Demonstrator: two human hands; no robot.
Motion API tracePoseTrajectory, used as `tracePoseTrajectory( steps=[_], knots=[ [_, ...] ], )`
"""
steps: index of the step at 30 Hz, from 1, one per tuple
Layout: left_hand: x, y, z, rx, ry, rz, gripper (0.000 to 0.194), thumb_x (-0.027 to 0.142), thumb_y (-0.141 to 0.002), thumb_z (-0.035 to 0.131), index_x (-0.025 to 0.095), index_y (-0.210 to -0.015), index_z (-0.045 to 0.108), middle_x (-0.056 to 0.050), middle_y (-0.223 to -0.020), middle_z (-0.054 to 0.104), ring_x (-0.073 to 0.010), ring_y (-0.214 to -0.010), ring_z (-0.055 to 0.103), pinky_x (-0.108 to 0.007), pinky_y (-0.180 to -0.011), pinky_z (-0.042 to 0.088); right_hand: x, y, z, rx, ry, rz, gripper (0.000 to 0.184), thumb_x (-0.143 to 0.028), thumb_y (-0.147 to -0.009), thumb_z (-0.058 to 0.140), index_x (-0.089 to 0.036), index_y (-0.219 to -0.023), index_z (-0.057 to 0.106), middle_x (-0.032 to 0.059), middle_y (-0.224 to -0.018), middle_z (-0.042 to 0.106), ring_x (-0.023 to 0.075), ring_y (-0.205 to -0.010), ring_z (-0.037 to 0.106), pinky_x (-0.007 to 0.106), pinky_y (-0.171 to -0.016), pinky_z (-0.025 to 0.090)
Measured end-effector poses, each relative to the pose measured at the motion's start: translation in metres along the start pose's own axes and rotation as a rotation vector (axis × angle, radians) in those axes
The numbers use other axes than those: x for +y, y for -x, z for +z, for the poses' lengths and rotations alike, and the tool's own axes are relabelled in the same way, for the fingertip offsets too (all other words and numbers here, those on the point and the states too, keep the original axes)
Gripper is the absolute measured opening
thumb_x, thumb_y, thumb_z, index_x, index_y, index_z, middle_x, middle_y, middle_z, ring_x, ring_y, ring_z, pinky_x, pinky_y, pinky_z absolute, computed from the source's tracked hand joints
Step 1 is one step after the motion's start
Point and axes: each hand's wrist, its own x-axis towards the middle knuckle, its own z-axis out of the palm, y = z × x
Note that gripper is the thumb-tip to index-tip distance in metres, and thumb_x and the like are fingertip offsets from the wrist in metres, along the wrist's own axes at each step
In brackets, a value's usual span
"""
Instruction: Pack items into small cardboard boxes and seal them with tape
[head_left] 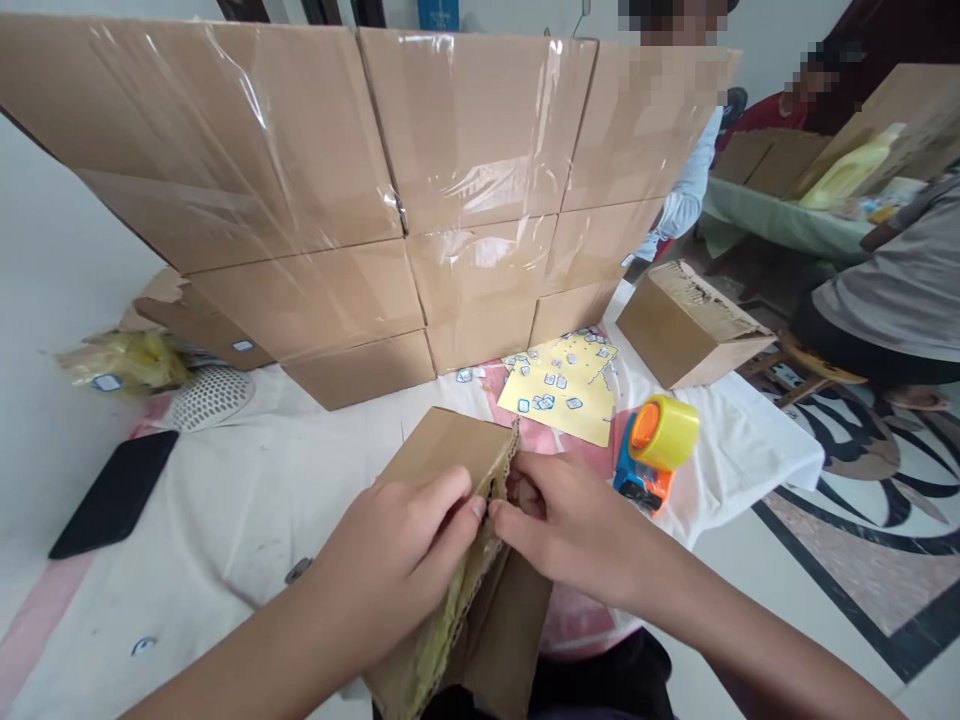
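A small brown cardboard box [450, 450] stands in front of me with its flaps partly open and yellowish contents showing inside. My left hand [397, 560] pinches the edge of the left flap, fingers closed on it. My right hand [562, 525] grips the opposite flap edge, and the fingertips of both hands meet at the box's opening. A tape dispenser [652, 450] in orange and blue with a yellow roll lies just right of my right hand.
A wall of stacked, taped cardboard boxes [390, 180] fills the back. A yellow sticker sheet [562, 385], another small box [686, 325], a black phone [116, 490] and a white mesh object [210, 395] lie on the white cloth [225, 530]. People sit at the right.
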Motion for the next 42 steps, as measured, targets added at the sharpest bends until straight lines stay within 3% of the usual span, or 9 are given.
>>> tracePoseTrajectory(
  steps=[8,12,15,18,23,28,32,36,42],
  knots=[
    [0.014,-0.001,0.006,-0.061,0.024,-0.037,0.03,0.044,-0.103,0.03,0.025,-0.084,0.042,0.002,-0.075,0.058,-0.019,-0.067,0.053,-0.034,-0.061,0.029,0.024,0.008,-0.003,-0.075,-0.322,0.009,0.024,-0.042,-0.098,0.06,-0.021,-0.109,0.06,0.0,-0.09,0.065,0.016,-0.083,0.061,0.028,-0.071,0.047],
    [0.019,-0.007,0.006,-0.135,-0.018,-0.028,0.026,0.039,-0.101,0.031,0.024,-0.081,0.039,0.002,-0.07,0.057,-0.0191,-0.065,0.054,-0.033,-0.061,0.031,0.036,0.008,-0.004,-0.06,-0.423,-0.031,0.029,-0.047,-0.102,0.052,-0.02,-0.104,0.062,0.0,-0.083,0.063,0.0172,-0.087,0.062,0.03,-0.077,0.048],
    [0.024,-0.016,0.006,-0.112,-0.049,-0.05,0.013,0.029,-0.093,0.042,0.025,-0.081,0.039,0.003,-0.07,0.057,-0.0182,-0.062,0.053,-0.032,-0.058,0.031,0.038,0.006,-0.004,-0.025,-0.406,-0.045,0.016,-0.031,-0.101,0.051,-0.02,-0.101,0.063,0.0,-0.089,0.066,0.0156,-0.088,0.063,0.028,-0.077,0.047],
    [0.032,-0.029,0.007,-0.061,-0.1,-0.014,0.006,0.024,-0.083,0.05,0.025,-0.085,0.045,0.004,-0.07,0.06,-0.0178,-0.062,0.055,-0.031,-0.057,0.03,0.044,0.003,-0.005,-0.03,-0.398,0.013,0.016,-0.016,-0.094,0.047,-0.018,-0.087,0.062,-0.0024,-0.074,0.063,0.0122,-0.07,0.059,0.024,-0.062,0.043],
    [0.051,-0.046,0.01,-0.034,-0.343,0.068,0.006,0.032,-0.084,0.054,0.026,-0.085,0.052,0.001,-0.069,0.063,-0.0206,-0.061,0.058,-0.031,-0.052,0.023,0.064,0.004,-0.009,-0.208,-0.556,0.085,0.031,-0.018,-0.092,0.044,-0.019,-0.061,0.048,-0.0063,-0.046,0.046,0.0077,-0.045,0.043,0.022,-0.049,0.034],
    [0.057,-0.051,0.016,-0.076,-0.539,0.159,0.013,0.028,-0.089,0.046,0.025,-0.09,0.059,-0.003,-0.063,0.061,-0.0248,-0.053,0.057,-0.033,-0.049,0.019,0.075,0.015,-0.007,-0.194,-0.671,0.095,0.024,-0.023,-0.092,0.045,-0.018,-0.07,0.055,-0.0072,-0.047,0.047,0.0085,-0.045,0.042,0.022,-0.049,0.033],
    [0.055,-0.054,0.024,-0.153,-0.538,0.202,0.026,0.021,-0.089,0.043,0.021,-0.109,0.06,-0.003,-0.062,0.059,-0.0257,-0.052,0.057,-0.033,-0.049,0.022,0.074,0.015,-0.001,0.005,-0.487,0.08,0.022,-0.023,-0.085,0.05,-0.019,-0.063,0.052,-0.0058,-0.054,0.044,0.0092,-0.052,0.04,0.025,-0.051,0.028],
    [0.051,-0.054,0.027,-0.155,-0.419,0.207,0.022,0.016,-0.093,0.036,0.022,-0.1,0.056,0.001,-0.059,0.05,-0.021,-0.051,0.054,-0.033,-0.048,0.021,0.076,0.005,0.003,0.24,-0.289,0.053,0.017,-0.022,-0.078,0.058,-0.021,-0.068,0.045,-0.0062,-0.06,0.045,0.0106,-0.057,0.042,0.026,-0.052,0.027],
    [0.034,-0.054,0.025,-0.101,-0.182,0.078,0.023,0.029,-0.103,0.03,0.023,-0.087,0.045,0.002,-0.067,0.054,-0.0183,-0.06,0.053,-0.032,-0.056,0.027,0.082,-0.004,0.015,0.324,-0.222,-0.038,0.026,-0.026,-0.09,0.05,-0.022,-0.067,0.039,-0.0056,-0.059,0.043,0.0109,-0.055,0.04,0.027,-0.053,0.025]
  ],
)
